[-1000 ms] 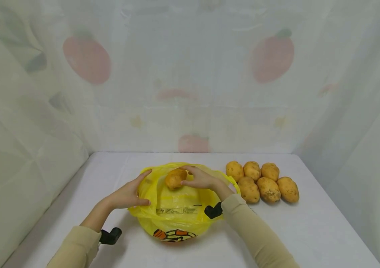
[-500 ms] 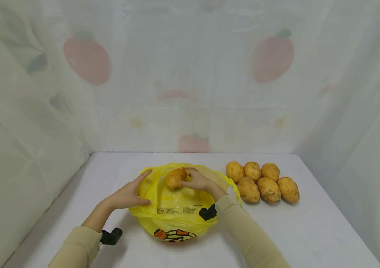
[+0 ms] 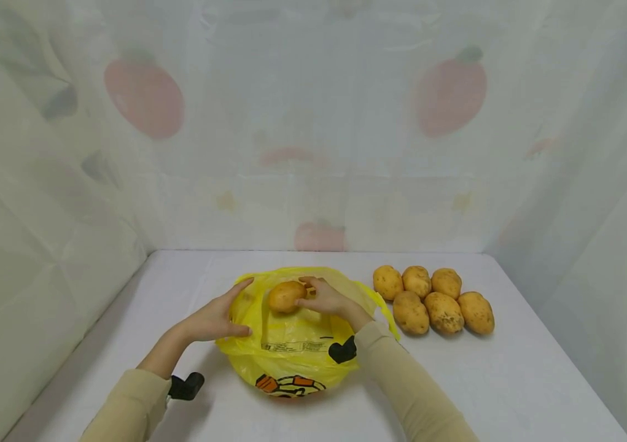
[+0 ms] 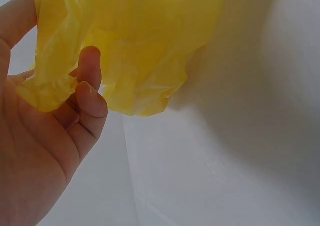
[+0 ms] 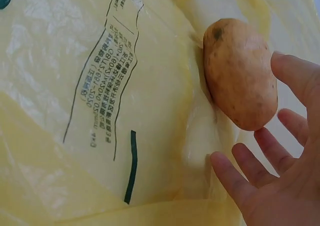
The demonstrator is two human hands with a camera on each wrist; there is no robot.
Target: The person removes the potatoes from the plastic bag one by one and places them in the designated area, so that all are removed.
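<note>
A potato (image 3: 285,296) sits at the mouth of a yellow bag (image 3: 291,347) on a white table (image 3: 512,380), a shade lower and further left than half a second ago, while the right hand (image 3: 328,299) beside it has barely shifted. The left hand (image 3: 215,318) holds the bag's left edge as before. Six more potatoes (image 3: 435,299) lie in two rows just right of the bag, unmoved.

The right wrist view shows what the head view cannot: the right hand's fingers (image 5: 260,156) are spread and loosely bent around the potato (image 5: 241,73), with the forefinger at its side; whether they touch it cannot be told. It also shows printed text on the bag (image 5: 100,85). The left wrist view shows the left hand (image 4: 45,136) pinching a bunched fold of the bag (image 4: 130,40) between thumb and fingers.
</note>
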